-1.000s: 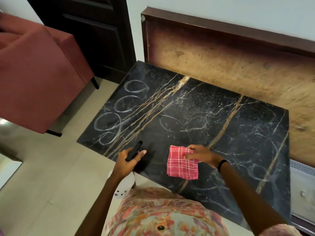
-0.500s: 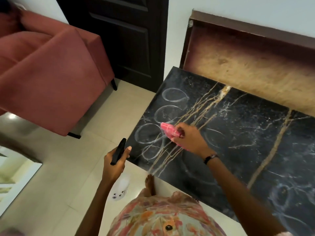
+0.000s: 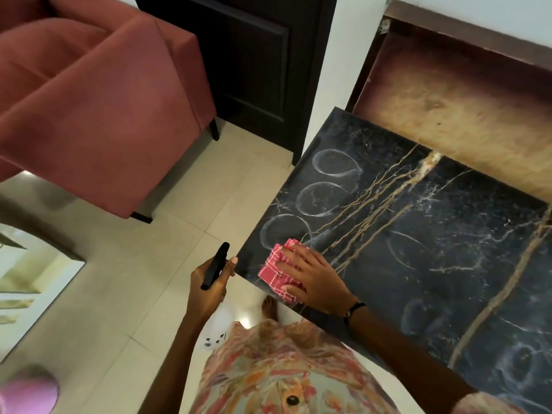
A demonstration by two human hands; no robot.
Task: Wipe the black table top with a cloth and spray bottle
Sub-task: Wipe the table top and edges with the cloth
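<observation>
The black marble table top [image 3: 433, 240] with gold veins carries pale ring-shaped smears along its left edge. My right hand [image 3: 310, 276] lies flat with spread fingers on a folded red checked cloth [image 3: 276, 271], pressing it onto the table's near-left corner. My left hand [image 3: 209, 282] hangs just off the table's corner and grips the spray bottle by its black head [image 3: 215, 265]; the white bottle body [image 3: 219, 327] shows below my wrist, partly hidden by it.
A red armchair [image 3: 98, 94] stands at the left across pale floor tiles [image 3: 119, 294]. A dark door [image 3: 254, 61] is behind it. A brown wooden board [image 3: 454, 109] leans on the wall behind the table. My bare foot [image 3: 268, 306] is by the table's edge.
My right hand has slid the cloth from the table's middle front to its left side and now down to the near-left corner. The view has swung left. My left hand keeps hold of the bottle.
</observation>
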